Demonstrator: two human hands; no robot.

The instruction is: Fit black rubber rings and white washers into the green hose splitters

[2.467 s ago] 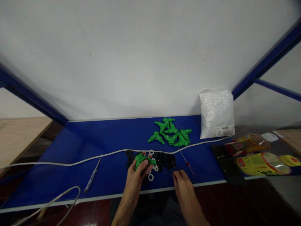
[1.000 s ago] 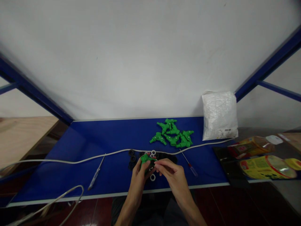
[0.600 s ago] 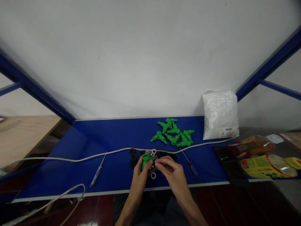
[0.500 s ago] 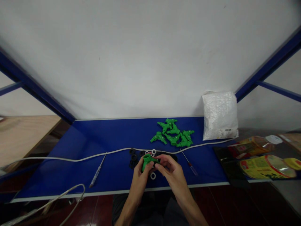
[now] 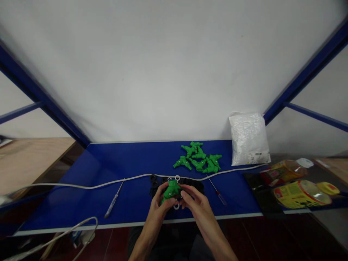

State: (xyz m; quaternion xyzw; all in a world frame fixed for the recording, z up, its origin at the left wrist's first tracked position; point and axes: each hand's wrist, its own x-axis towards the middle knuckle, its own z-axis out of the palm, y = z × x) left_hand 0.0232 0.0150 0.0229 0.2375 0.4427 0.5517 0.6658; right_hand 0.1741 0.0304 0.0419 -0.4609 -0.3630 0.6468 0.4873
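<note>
A green Y-shaped hose connector (image 5: pixel 172 189) is held near the front of the blue table, its wide round end pointing away from me. My left hand (image 5: pixel 160 203) grips its left side, thumb across the front. My right hand (image 5: pixel 193 198) has its fingers closed round the right branch, and they hide that end. Under and behind the hands lie white ring washers (image 5: pixel 177 178) and black rings (image 5: pixel 153 178), partly covered. Further back rests a loose group of several similar green connectors (image 5: pixel 198 165).
A white cable (image 5: pixel 114 181) crosses the blue table (image 5: pixel 130 159). One screwdriver (image 5: pixel 112 203) lies left, another screwdriver (image 5: pixel 217 191) right. A white plastic package (image 5: pixel 249 139) leans on the wall. Two plastic bottles (image 5: pixel 301 194) lie on their sides at the right.
My right hand has come from the table at the right to the connector. The connector has since been turned, its branches now facing me and its wide end away. The view has shifted slightly.
</note>
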